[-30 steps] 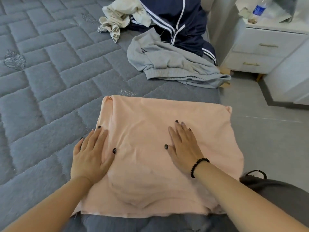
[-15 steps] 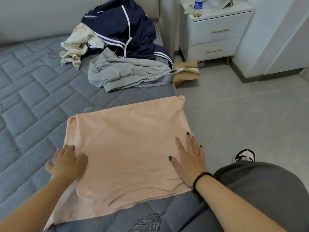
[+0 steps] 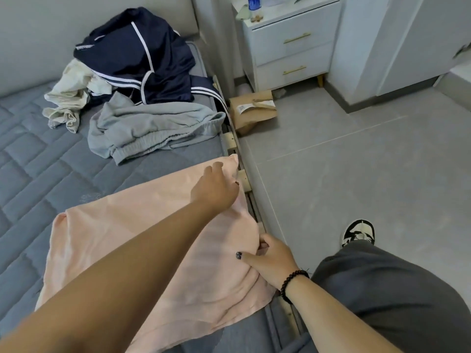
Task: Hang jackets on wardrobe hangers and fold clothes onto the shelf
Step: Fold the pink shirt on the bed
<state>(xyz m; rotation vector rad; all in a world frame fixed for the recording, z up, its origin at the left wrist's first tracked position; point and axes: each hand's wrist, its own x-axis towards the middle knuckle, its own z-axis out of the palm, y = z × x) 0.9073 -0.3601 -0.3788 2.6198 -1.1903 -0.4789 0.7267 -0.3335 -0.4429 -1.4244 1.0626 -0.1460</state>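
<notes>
Reaching across since half a second ago, left hand (image 3: 215, 188) pinches the flat peach cotton garment's (image 3: 122, 240) far corner on the grey quilted bed (image 3: 33, 154); right hand (image 3: 271, 258) grips its near edge, probably to fold it over.

A bed with a grey quilted mattress (image 3: 33, 159) fills the left side, its pale padded headboard (image 3: 51, 34) standing at the far end. Along the bed's right edge, light wooden slats (image 3: 243, 175) of the frame show beside the mattress. The floor (image 3: 356, 174) is large grey tiles with thin pale joints. At the far right of the bed stands a white nightstand (image 3: 288, 47) with two drawers, gold bar handles and short wooden legs; a bottle with a blue label (image 3: 253, 1) stands on top. A brown cardboard box (image 3: 252, 110) lies on the floor between bed and nightstand. White wardrobe panels (image 3: 407, 42) rise at the far right. The light is soft and even.
</notes>
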